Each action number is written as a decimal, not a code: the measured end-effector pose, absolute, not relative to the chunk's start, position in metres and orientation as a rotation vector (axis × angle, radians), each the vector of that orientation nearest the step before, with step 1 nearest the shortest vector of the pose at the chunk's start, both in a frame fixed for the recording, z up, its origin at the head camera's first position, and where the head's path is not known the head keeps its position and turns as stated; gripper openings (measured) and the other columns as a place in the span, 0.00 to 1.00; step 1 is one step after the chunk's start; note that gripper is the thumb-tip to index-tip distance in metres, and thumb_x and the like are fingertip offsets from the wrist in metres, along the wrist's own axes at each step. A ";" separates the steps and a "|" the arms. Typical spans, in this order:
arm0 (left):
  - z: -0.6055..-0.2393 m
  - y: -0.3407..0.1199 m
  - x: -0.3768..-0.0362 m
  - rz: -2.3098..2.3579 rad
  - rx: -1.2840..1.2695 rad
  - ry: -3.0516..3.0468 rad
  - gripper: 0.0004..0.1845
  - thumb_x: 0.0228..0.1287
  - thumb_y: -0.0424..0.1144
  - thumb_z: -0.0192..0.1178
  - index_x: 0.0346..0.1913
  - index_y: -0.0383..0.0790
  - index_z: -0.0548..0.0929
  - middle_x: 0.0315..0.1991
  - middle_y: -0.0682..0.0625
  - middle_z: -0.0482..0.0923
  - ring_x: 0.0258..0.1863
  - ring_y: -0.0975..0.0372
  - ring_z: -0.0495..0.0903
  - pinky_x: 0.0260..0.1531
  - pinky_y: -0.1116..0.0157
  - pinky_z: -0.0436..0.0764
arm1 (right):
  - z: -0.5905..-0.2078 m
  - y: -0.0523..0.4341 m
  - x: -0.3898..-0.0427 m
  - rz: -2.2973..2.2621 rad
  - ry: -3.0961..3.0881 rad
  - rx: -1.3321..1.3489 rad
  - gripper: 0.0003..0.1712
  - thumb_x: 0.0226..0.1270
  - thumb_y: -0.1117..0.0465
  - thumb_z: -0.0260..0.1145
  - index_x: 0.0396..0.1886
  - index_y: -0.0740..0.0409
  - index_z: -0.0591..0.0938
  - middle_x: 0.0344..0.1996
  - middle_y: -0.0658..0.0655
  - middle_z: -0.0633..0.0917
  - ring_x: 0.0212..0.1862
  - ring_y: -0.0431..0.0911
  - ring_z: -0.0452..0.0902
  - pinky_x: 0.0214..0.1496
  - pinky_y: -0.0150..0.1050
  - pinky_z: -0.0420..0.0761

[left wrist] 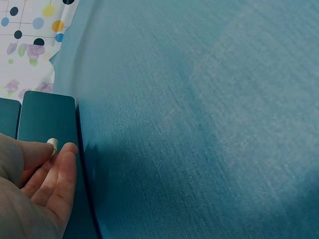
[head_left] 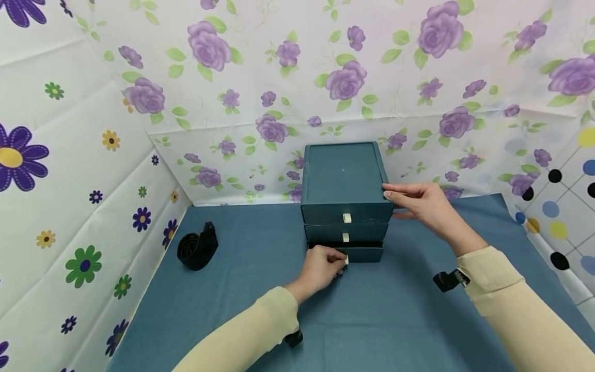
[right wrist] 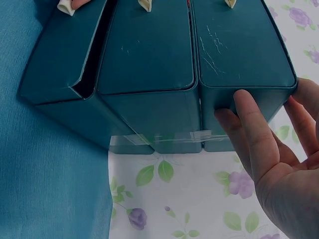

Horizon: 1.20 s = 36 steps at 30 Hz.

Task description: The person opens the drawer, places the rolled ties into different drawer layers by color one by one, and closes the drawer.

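A dark teal three-drawer box [head_left: 341, 175] stands at the back of the table, each drawer front carrying a small pale pull tab. The bottom drawer [head_left: 365, 254] is pulled a little way out, with a dark gap above its front. My left hand [head_left: 321, 271] pinches that drawer's pull tab [left wrist: 53, 143] between thumb and fingers. At the upper right edge of the box, my right hand [head_left: 420, 204] rests with fairly straight fingers [right wrist: 256, 132] against its side. The middle drawer [right wrist: 147, 50] and top drawer [right wrist: 241, 45] are closed.
A rolled black strap [head_left: 197, 247] lies on the blue tablecloth [head_left: 251, 232] to the left of the box. Flowered sheeting [head_left: 260, 103] hangs right behind the box, and more patterned sheeting borders the table on the left and right.
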<state>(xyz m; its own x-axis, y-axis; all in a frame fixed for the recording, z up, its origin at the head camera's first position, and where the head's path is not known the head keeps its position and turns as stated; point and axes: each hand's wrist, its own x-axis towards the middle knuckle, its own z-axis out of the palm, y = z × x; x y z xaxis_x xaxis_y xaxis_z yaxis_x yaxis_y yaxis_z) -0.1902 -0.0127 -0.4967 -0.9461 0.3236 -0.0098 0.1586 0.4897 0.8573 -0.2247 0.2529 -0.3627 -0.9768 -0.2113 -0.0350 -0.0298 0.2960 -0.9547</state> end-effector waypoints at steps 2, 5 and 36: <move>-0.496 -0.013 -0.189 1.438 0.415 2.569 0.08 0.63 0.36 0.60 0.41 0.40 0.87 0.32 0.48 0.86 0.25 0.63 0.84 0.22 0.71 0.80 | -0.362 0.253 -0.225 -1.765 2.399 -0.227 0.28 0.60 0.42 0.64 0.58 0.46 0.79 0.64 0.49 0.73 0.64 0.44 0.69 0.49 0.45 0.82; -0.496 -0.012 -0.186 1.427 0.419 2.578 0.07 0.63 0.36 0.61 0.40 0.40 0.87 0.31 0.50 0.86 0.25 0.65 0.83 0.22 0.72 0.80 | -0.361 0.253 -0.224 -1.766 2.397 -0.227 0.28 0.60 0.42 0.64 0.58 0.46 0.79 0.64 0.49 0.73 0.64 0.44 0.70 0.49 0.45 0.82; -0.493 -0.015 -0.160 1.325 0.496 2.642 0.06 0.62 0.36 0.62 0.39 0.42 0.88 0.34 0.54 0.86 0.27 0.77 0.80 0.27 0.77 0.78 | -0.361 0.252 -0.223 -1.770 2.397 -0.214 0.28 0.60 0.42 0.64 0.57 0.47 0.79 0.64 0.48 0.73 0.63 0.44 0.71 0.48 0.45 0.82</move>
